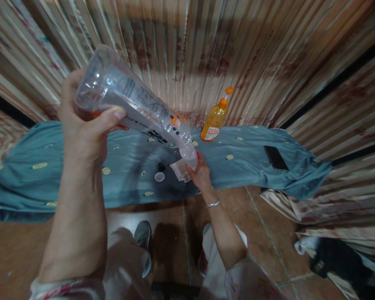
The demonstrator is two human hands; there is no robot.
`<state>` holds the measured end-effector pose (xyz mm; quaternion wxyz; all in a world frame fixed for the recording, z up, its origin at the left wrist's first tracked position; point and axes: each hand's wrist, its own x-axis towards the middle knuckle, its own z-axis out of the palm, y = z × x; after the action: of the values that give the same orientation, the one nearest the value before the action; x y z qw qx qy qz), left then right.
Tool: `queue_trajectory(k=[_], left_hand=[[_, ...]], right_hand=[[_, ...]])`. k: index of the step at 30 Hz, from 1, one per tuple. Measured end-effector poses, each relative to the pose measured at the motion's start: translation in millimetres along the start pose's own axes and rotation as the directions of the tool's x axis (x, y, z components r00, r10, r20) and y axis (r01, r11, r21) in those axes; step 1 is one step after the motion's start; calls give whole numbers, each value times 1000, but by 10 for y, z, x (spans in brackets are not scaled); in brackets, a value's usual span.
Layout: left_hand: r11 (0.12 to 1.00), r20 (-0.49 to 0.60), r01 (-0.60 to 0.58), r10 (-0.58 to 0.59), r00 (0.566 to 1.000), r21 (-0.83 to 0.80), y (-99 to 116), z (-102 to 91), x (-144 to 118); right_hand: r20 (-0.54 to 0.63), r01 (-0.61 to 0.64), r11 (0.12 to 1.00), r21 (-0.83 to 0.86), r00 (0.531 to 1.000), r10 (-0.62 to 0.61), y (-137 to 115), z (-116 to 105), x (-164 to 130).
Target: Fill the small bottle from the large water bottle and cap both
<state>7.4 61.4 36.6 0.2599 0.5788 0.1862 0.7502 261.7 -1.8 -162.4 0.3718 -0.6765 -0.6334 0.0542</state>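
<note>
My left hand (83,121) grips the base end of a large clear plastic bottle (134,106), tilted steeply with its open neck pointing down to the right. The neck meets a small clear ribbed cup (181,170), which my right hand (201,175) holds just above the blue-green cloth (50,175). A silver bangle (213,204) circles my right wrist. A white bottle cap (159,176) and a small black cap (161,166) lie on the cloth just left of the cup.
An orange bottle with a pull-up spout (215,118) stands at the back of the cloth. A black phone (276,158) lies on the cloth to the right. Striped curtains hang all around. My shoes (143,235) stand on brown floor tiles.
</note>
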Motion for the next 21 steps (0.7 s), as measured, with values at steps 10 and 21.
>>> queue_trajectory(k=[10, 21], left_hand=[[997, -2, 75, -75, 997, 21, 123, 86, -10], [997, 34, 54, -52, 998, -62, 166, 115, -6]], right_hand=[[-3, 11, 1000, 5, 1000, -11, 13, 3, -2], [-7, 24, 1000, 14, 1000, -24, 23, 12, -5]])
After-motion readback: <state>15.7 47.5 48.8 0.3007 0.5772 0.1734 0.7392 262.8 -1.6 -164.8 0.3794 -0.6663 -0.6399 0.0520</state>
